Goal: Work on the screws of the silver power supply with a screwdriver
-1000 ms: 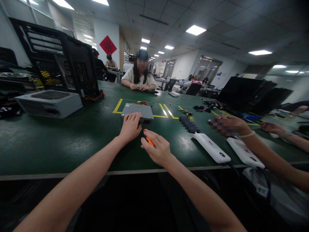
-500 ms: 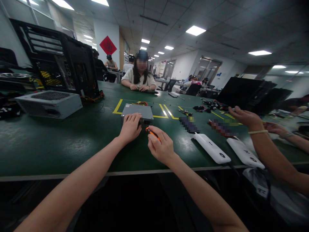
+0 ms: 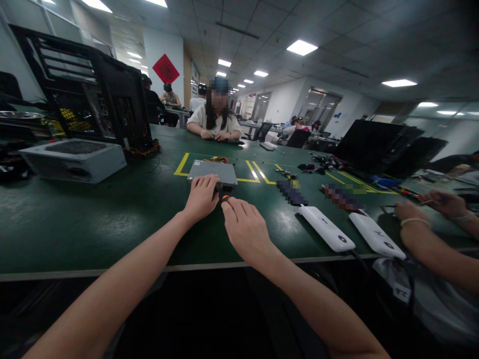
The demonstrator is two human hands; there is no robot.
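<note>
A grey metal computer power supply unit sits on the green table in front of me, with coloured wires behind it. My left hand grips its near left side, fingers bent over the top edge and thumb at the front. Close by on the right, my right hand is closed around an orange and black screwdriver. Only the orange end of the handle shows; the palm covers the rest. The screwdriver's tip is hidden near the unit's front face.
At left stand a second power supply unit and a black computer case. White power banks lie at right, beside a co-worker's hands. A person sits opposite. Yellow tape marks the table.
My right hand has turned palm-down over the screwdriver and shifted slightly left, covering most of the handle. My left hand stays on the unit. The co-worker's hand at right has lowered.
</note>
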